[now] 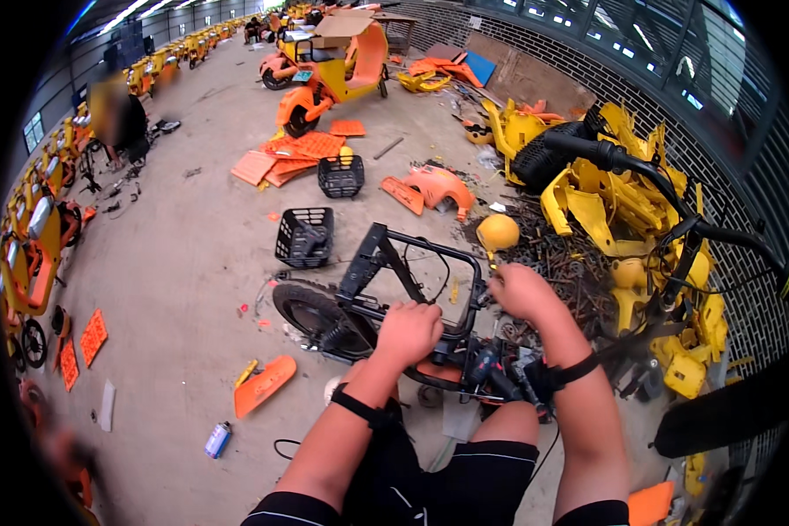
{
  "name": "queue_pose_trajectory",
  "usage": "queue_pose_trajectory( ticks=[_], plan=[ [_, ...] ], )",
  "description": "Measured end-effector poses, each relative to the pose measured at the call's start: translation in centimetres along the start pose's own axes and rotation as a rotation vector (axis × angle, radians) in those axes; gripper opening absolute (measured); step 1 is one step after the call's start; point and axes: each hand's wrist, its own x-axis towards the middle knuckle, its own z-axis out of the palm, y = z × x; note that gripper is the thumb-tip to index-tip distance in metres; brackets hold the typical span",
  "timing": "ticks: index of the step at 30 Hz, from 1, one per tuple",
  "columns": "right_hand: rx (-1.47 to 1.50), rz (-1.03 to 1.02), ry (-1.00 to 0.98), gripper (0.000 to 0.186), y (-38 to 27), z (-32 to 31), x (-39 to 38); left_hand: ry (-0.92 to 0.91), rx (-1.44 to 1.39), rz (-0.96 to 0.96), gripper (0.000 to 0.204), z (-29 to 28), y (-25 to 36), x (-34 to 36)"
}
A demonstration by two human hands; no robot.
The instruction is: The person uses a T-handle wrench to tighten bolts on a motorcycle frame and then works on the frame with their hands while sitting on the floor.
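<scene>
The black scooter frame (362, 265) lies directly ahead of the person, between both grips, with the rear wheel (305, 314) at its left. It is probably heavy, stiff metal; take hold by the bare side tubes. The left grip (412, 331) rests curled at the near rail; the right grip (519, 291) bends beside the right end. Whether either clasps anything cannot be told.

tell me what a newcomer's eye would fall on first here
Probably the big heap of yellow plastic panels on the right, beside the brick wall. Next comes the bare black frame in the middle, with the left hand at its near side and the right hand by its right side. Beyond stands a yellow-and-orange scooter, upper centre.
</scene>
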Motion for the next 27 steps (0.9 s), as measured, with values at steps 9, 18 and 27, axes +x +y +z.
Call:
queue_pose_trajectory(
  ticks=[9,18,27],
  plan=[
    [0.977,-0.097,0.076,0.017,1.9,5.4,2.4,0.009,-0.011,0.007,0.011,0.5,-0.1,0.8],
    [1.210,0.095,0.494,0.021,1.2,9.9,3.1,0.041,-0.039,0.021,0.011,0.9,-0.5,0.9],
    [0.737,0.462,1.169,0.026,-4.9,11.0,4.3,0.044,-0.056,0.017,0.013,0.9,-0.5,0.8]
  ],
)
